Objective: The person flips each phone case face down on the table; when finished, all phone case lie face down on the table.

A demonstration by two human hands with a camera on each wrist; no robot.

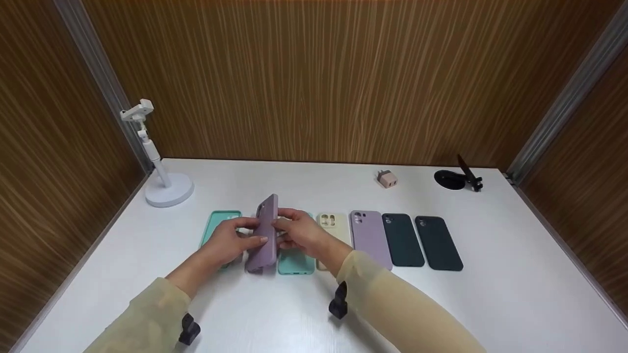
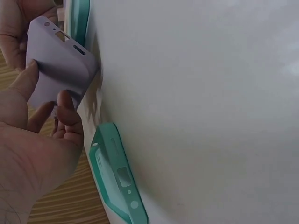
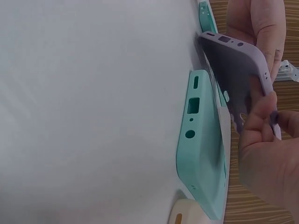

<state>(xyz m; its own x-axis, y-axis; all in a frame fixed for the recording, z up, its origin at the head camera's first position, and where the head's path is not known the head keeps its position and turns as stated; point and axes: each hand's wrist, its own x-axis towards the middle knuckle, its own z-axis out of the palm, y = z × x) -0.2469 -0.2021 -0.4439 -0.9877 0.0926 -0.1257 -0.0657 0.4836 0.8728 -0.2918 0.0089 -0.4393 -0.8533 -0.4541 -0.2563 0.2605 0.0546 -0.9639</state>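
Observation:
A mauve phone case (image 1: 265, 234) stands tilted up on its long edge above the white table (image 1: 490, 304). My left hand (image 1: 248, 234) grips its left side, thumb and fingers curled round it. From the other side, my right hand (image 1: 287, 228) pinches its edge. In the left wrist view, the mauve case (image 2: 58, 70) shows its outer back and port holes, with my left hand (image 2: 49, 93) round it. The right wrist view shows the mauve case's (image 3: 233, 70) hollow inside, pinched by my right hand (image 3: 266, 105). A teal case (image 1: 296, 262) lies under the hands.
More cases lie in a row: teal (image 1: 220, 224), beige (image 1: 333, 224), lilac (image 1: 370, 239), dark green (image 1: 403, 240), black (image 1: 438, 243). A white phone stand (image 1: 164, 184) is at back left, a small charger plug (image 1: 386, 179) and a black stand (image 1: 458, 179) at back right. Wooden walls enclose the table.

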